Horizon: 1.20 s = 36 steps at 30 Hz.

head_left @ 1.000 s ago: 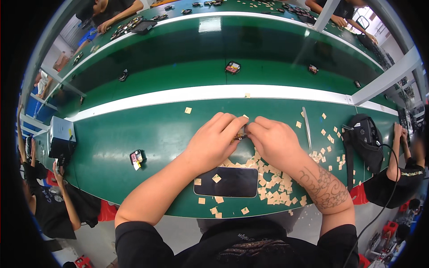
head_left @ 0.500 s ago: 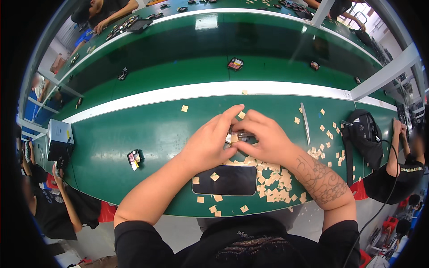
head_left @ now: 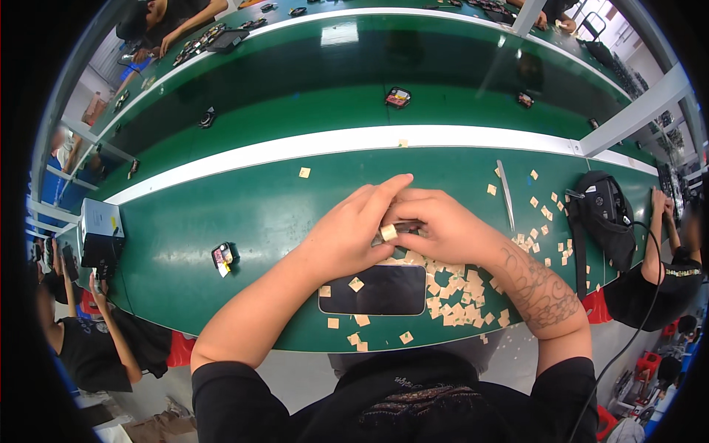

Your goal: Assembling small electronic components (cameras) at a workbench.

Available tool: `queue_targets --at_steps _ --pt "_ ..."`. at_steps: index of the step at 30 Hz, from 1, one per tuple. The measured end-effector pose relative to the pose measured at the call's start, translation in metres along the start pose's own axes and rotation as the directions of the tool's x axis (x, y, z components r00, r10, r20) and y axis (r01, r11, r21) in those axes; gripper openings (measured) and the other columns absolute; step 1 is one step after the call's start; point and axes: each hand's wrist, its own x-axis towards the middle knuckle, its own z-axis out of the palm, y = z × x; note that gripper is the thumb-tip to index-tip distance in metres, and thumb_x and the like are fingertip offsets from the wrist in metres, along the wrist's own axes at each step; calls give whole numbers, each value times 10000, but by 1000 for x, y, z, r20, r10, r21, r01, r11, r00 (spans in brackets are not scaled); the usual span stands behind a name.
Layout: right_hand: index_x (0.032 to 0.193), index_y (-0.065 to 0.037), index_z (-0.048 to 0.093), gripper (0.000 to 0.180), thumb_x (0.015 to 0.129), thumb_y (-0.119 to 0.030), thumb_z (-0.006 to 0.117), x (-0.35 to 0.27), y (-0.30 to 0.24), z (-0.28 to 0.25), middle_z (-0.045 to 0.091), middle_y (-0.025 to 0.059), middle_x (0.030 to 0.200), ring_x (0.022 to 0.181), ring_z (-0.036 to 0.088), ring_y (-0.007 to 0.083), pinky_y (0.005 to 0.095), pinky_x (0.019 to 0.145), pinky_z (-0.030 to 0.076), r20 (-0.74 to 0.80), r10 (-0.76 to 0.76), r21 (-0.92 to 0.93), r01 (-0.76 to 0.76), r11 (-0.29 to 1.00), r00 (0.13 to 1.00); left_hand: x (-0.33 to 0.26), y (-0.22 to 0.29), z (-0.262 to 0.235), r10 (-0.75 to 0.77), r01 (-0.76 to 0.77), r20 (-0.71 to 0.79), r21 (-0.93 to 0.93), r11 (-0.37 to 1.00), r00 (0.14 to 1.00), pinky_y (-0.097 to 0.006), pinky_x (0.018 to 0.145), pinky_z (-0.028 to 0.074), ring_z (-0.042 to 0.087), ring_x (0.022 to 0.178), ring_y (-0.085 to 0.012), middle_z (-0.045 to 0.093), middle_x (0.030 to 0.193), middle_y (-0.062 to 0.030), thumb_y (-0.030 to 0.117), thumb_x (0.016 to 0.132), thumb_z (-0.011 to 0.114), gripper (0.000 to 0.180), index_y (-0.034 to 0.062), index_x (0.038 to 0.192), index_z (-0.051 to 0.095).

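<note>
Frame centre: left hand (head_left: 347, 240) and right hand (head_left: 443, 229) pinch 1 small dark part (head_left: 402, 227) between fingertips, long axis left-right. Tan sticker (head_left: 388, 232) on left thumb, touching part. Both hands equally near, above black mat (head_left: 377, 289).

Small dark part (head_left: 405, 226) pinched between both hands, tan square sticker (head_left: 388, 232) stuck at its 7 o'clock end.
</note>
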Motion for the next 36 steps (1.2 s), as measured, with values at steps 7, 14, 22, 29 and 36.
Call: queue_targets --at_steps 7,14,22,29,36 --pt "1044 12 707 185 875 86 688 -5 7 -20 625 -3 793 596 451 63 269 565 361 36 105 237 -111 965 994 1 0 1 4 -2 -31 57 998 999 -462 923 578 679 1091 -370 676 1167 -166 41 794 815 832 73 1548 464" --pt "1058 30 667 165 921 105 614 0 1 -20 685 74 926 782 615 71 243 646 471 -113 96 -26 -99 995 989 1 -1 -2 8 0 -64 126 992 998 -465 882 574 674 1063 -365 661 1142 -146 65 796 830 703 79 1429 522" --pt "1117 31 661 217 924 127 632 -1 -1 -20 709 79 974 840 665 91 260 731 538 -99 228 38 -225 974 969 -1 -5 -3 52 -44 -39 187 981 998 -439 870 581 668 1045 -317 666 1149 -97 68 822 817 378 73 1168 666" --pt "1164 30 737 266 903 84 733 -4 4 -29 762 119 1057 922 742 172 293 808 594 -90 129 -39 -133 990 987 -1 -5 -3 124 -104 -53 283 954 991 -405 842 594 685 1013 -276 706 1164 -59 68 830 841 272 87 1084 746" --pt "1188 9 747 308 890 85 723 -5 4 -29 762 125 1060 913 745 199 320 797 595 -101 118 -85 -127 988 988 -1 -5 -4 136 -123 -25 288 950 990 -429 915 574 669 1036 -304 688 1156 -86 102 855 815 261 51 1086 707"
